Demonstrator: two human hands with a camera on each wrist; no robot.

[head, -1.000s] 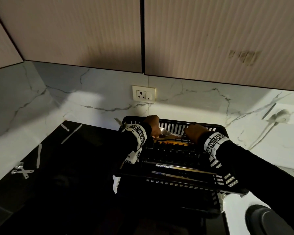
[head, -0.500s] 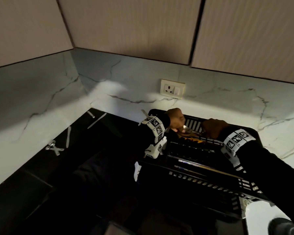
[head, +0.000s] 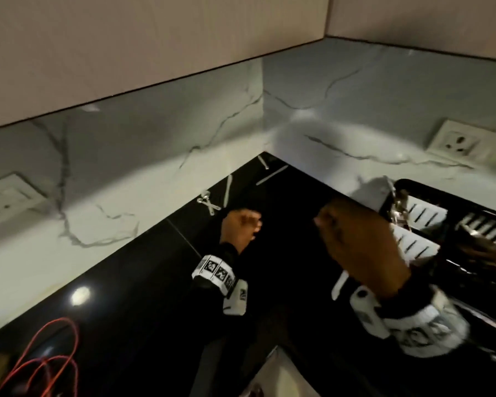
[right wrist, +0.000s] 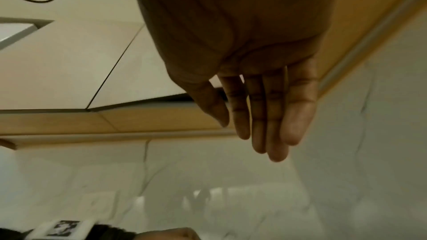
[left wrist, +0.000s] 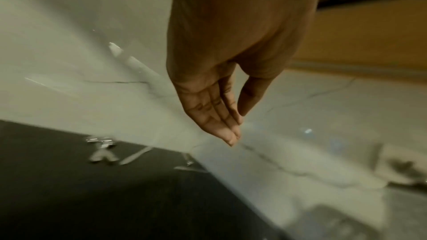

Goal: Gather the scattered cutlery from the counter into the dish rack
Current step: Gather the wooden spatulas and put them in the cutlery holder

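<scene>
Several pieces of steel cutlery lie in the far corner of the black counter: a crossed pair [head: 209, 202] [left wrist: 101, 151], a long piece [head: 227, 187] along the left wall, another [head: 272, 175] and a short one [head: 263, 162] near the corner. My left hand [head: 242, 224] [left wrist: 231, 125] hangs empty above the counter just short of the crossed pair, fingers straight. My right hand [head: 352, 239] [right wrist: 265, 134] is empty too, fingers straight, just left of the black dish rack [head: 453, 193], which holds cutlery [head: 398, 207] at its near-left corner.
Marble walls meet at the corner behind the cutlery, with a socket [head: 3, 200] on the left wall and another [head: 458, 143] on the back wall. A red cable [head: 55, 353] lies at the counter's near left. Cabinets hang overhead.
Both hands have left the dish rack and swung left over the counter, empty. The view has turned left toward the corner where the cutlery lies.
</scene>
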